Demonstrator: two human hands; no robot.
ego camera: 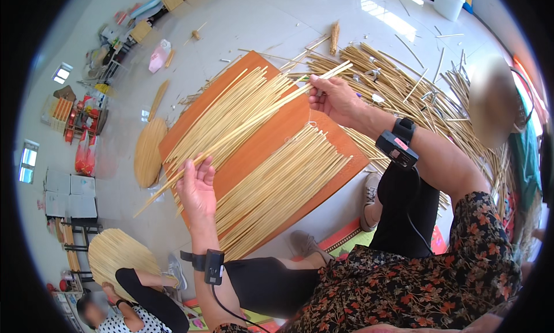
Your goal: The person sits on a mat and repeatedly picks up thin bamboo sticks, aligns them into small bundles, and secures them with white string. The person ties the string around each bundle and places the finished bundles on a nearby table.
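My right hand point(335, 97) pinches a few long, straw-coloured plant stalks point(255, 123) near their upper ends. My left hand point(197, 192) has their lower part between thumb and fingers. The held stalks slant above an orange board point(246, 160) on the floor. Below them, one row of similar stalks point(225, 116) lies on the board's far half. A second row point(277, 181) spreads over the near half, its right-hand ends stepped. White thread point(310, 124) loops at that row's upper end, close below my right hand.
Loose stalks point(402, 86) cover the floor to the right. Beyond the board lies a flat oval stalk piece point(150, 153). At lower left a person point(130, 320) handles a round stalk piece point(123, 257). Another person point(526, 160) is at the right edge. A white bucket point(449, 3) stands at the back.
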